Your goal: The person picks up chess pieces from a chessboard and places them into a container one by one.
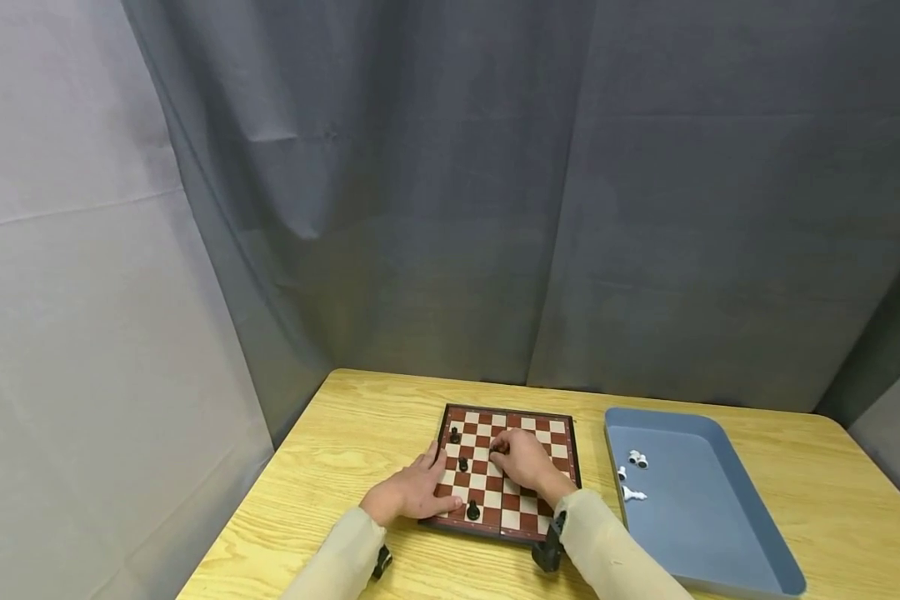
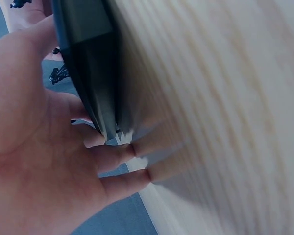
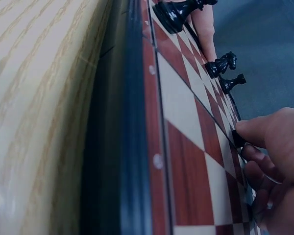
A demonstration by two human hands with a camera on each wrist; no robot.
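Three black chess pieces (image 1: 462,464) stand on the left half of the chessboard (image 1: 510,518): one toward the far-left corner, one about midway, one close to the near edge. The left hand (image 1: 412,490) rests at the board's left edge, its thumb spread away from the other fingers. The right hand (image 1: 523,458) pinches a black piece (image 3: 238,139) with thumb and finger, near the middle of the board. White pieces (image 1: 633,494) lie along the left edge of the blue tray (image 1: 708,533), right of the board on the bench (image 1: 367,433).
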